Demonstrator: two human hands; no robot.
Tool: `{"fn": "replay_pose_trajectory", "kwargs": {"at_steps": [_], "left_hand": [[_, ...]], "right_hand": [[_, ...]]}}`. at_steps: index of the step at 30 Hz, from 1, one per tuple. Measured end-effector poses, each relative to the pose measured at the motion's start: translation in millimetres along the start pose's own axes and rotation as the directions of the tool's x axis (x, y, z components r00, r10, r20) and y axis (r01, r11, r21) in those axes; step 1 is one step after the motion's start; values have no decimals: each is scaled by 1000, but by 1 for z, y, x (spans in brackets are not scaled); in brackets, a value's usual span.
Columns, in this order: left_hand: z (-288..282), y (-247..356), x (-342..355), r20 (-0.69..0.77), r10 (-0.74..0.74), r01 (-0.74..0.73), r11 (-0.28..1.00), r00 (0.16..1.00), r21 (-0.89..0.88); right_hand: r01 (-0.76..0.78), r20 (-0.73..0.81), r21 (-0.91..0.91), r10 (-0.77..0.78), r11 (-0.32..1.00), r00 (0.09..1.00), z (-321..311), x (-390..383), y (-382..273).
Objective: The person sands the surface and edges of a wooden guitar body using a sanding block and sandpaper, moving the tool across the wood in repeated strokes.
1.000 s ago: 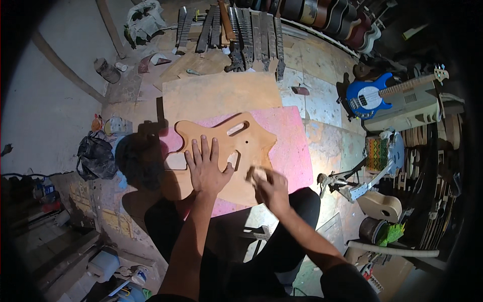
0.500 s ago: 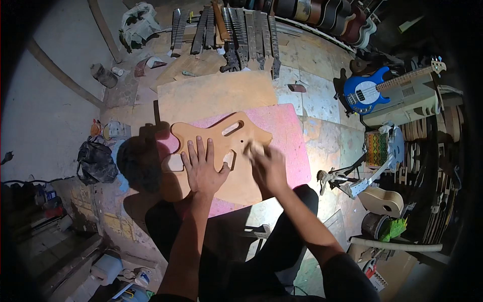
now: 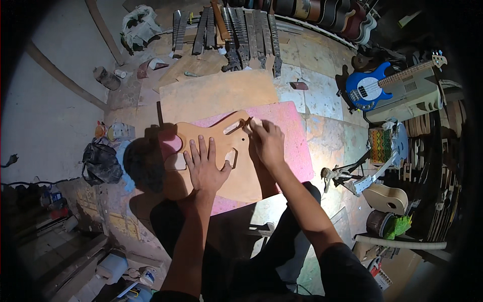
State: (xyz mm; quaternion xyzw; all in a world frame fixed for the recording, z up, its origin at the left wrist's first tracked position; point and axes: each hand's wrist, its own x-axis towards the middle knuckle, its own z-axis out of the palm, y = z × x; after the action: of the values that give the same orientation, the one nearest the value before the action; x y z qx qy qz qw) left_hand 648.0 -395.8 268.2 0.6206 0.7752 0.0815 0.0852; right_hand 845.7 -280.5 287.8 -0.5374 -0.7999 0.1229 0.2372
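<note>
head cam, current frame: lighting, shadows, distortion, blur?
Head view: strong light whitens the floor tiles right of the pink board; head view: dark shadows fall left of the wooden guitar body; head view: fisheye bends the pole upper left, corners black; head view: left hand reads clearly, right hand maybe slightly softer.

Short black sleeves [image 3: 347, 269], plain; black trousers [image 3: 167, 221]; bare forearms [image 3: 192, 236], bare left hand [image 3: 204, 168], bare right hand [image 3: 270, 146].
</note>
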Motion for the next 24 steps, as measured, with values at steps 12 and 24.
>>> {"fn": "replay_pose_trajectory", "kwargs": {"at_steps": [12, 24], "left_hand": [[4, -3, 0, 1, -14, 14, 1000, 1000, 23], [6, -2, 0, 39, -24, 22, 999, 999, 44]], "right_hand": [[-18, 99, 30, 15, 999, 995, -13, -27, -8], [-106, 190, -65, 117, 992, 975, -14, -45, -10]]}}
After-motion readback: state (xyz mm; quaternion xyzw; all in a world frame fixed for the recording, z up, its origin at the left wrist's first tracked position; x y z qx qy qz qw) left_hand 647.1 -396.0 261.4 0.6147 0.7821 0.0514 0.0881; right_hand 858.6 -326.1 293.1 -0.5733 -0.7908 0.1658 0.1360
